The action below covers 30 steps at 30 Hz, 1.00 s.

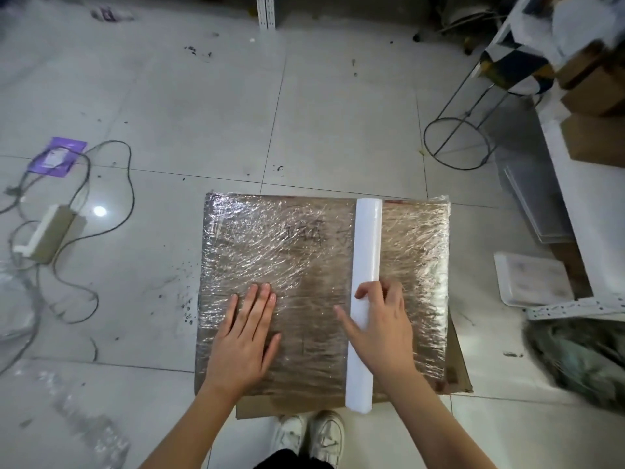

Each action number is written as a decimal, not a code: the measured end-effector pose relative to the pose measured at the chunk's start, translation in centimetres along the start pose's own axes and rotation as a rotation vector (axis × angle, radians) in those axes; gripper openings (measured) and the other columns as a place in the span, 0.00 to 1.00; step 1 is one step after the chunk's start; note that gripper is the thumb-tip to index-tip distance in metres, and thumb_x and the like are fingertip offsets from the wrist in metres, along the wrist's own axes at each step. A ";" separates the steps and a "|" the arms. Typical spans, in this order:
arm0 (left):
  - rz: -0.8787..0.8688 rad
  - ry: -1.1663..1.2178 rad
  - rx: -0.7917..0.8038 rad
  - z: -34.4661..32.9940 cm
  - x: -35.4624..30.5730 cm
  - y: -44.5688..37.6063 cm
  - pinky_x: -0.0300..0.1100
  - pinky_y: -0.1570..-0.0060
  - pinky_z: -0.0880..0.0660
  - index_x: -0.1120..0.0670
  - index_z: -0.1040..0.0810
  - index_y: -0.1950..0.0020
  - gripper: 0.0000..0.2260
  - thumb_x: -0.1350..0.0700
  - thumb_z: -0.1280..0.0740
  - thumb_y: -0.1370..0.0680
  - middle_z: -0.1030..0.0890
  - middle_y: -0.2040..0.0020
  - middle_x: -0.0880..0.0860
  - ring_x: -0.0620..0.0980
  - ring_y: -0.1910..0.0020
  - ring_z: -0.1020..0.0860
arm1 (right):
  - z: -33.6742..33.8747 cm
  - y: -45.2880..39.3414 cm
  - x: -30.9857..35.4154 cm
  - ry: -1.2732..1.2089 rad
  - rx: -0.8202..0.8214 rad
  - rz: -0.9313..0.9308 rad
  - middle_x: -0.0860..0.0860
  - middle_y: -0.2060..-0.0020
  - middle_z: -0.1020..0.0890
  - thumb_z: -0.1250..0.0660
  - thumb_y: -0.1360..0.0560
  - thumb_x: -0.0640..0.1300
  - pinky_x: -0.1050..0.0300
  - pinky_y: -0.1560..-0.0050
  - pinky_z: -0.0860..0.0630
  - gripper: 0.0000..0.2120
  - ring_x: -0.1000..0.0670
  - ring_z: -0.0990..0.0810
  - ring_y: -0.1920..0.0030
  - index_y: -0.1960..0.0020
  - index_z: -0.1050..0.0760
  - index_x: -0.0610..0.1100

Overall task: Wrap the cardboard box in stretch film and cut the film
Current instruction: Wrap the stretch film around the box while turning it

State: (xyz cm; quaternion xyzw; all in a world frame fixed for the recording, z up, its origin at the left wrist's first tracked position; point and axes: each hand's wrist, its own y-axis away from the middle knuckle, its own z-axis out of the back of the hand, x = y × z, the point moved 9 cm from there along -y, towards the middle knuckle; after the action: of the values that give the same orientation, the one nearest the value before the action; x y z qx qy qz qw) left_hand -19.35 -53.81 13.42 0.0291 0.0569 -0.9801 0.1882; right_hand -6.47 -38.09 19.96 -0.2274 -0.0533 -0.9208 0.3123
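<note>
nearest to the camera stand two white sneakers (309,434) on the pale tiled floor (203,113), just behind the near edge of the flat brown cardboard box (301,299), which lies on the floor. the left hand (245,336) lies flat on the box top, fingers straight and together, pressing the clear shiny stretch film (270,238) down. the right hand (382,326) curls over the long white roll of stretch film (364,282), holding it on the top of the box, right of the middle. the film already covers the whole visible top, with many wrinkles (so i judge more than one layer is on). the wrapping looks mostly done; the film seems not yet cut from the roll, and no cutting tool is visible. farther away lie a grey cable (111,184) and a wire stand (456,143).
</note>
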 end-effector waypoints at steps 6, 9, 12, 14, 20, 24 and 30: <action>0.002 0.053 -0.010 1.1 -0.6 0.9 0.54 0.26 0.52 0.59 0.49 0.23 0.26 0.48 0.52 0.18 0.47 0.23 0.57 0.55 0.24 0.47 | 0.3 0.7 -0.4 0.022 -0.090 0.086 0.47 0.59 0.30 0.24 0.34 0.47 0.62 0.72 0.34 0.21 0.49 0.29 0.66 0.57 0.37 0.48; 0.043 0.081 -0.050 2.8 -1.6 0.5 0.55 0.26 0.52 0.59 0.48 0.23 0.28 0.50 0.48 0.21 0.46 0.23 0.58 0.55 0.24 0.48 | 0.6 0.6 -0.7 0.044 -0.103 0.104 0.47 0.60 0.31 0.24 0.35 0.47 0.63 0.73 0.36 0.19 0.52 0.33 0.69 0.57 0.35 0.46; -0.032 0.069 -0.071 3.3 -4.6 -2.1 0.54 0.26 0.54 0.60 0.48 0.24 0.28 0.48 0.48 0.21 0.45 0.24 0.57 0.54 0.24 0.49 | 0.5 0.5 -0.9 0.004 -0.114 0.086 0.48 0.60 0.31 0.24 0.34 0.46 0.62 0.75 0.35 0.20 0.50 0.31 0.70 0.57 0.37 0.47; -0.119 0.074 -0.063 2.6 -6.6 -4.2 0.52 0.25 0.54 0.60 0.47 0.25 0.28 0.48 0.47 0.21 0.44 0.24 0.57 0.54 0.24 0.48 | 0.4 0.4 -1.2 -0.030 -0.118 0.068 0.50 0.59 0.33 0.24 0.35 0.46 0.61 0.75 0.35 0.21 0.51 0.32 0.70 0.57 0.38 0.48; -0.191 0.058 -0.040 0.6 -7.7 -5.2 0.53 0.25 0.54 0.61 0.46 0.25 0.27 0.50 0.48 0.20 0.44 0.24 0.58 0.55 0.24 0.48 | 1.2 0.7 -1.4 0.110 -0.223 0.098 0.48 0.63 0.30 0.35 0.31 0.54 0.56 0.62 0.33 0.13 0.47 0.31 0.64 0.59 0.34 0.46; -0.178 0.032 -0.021 1.2 -7.8 -5.6 0.55 0.27 0.50 0.61 0.44 0.25 0.26 0.50 0.49 0.20 0.43 0.24 0.60 0.56 0.24 0.46 | 1.2 1.4 -2.8 0.046 -0.230 -0.075 0.47 0.62 0.30 0.26 0.34 0.51 0.50 0.61 0.28 0.17 0.44 0.30 0.62 0.62 0.32 0.43; -0.225 0.037 -0.054 2.4 -9.3 -8.4 0.52 0.26 0.53 0.63 0.47 0.26 0.29 0.46 0.51 0.20 0.44 0.24 0.59 0.55 0.24 0.48 | 0.8 1.7 -2.8 -0.075 -0.162 -0.035 0.54 0.66 0.35 0.25 0.33 0.46 0.55 0.64 0.35 0.21 0.49 0.33 0.65 0.62 0.39 0.46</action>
State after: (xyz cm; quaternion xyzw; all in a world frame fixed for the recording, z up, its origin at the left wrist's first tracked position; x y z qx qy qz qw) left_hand -13.90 -42.99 17.38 0.0354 0.0895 -0.9924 0.0766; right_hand -3.22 -37.70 19.38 -0.2852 0.0059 -0.9183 0.2745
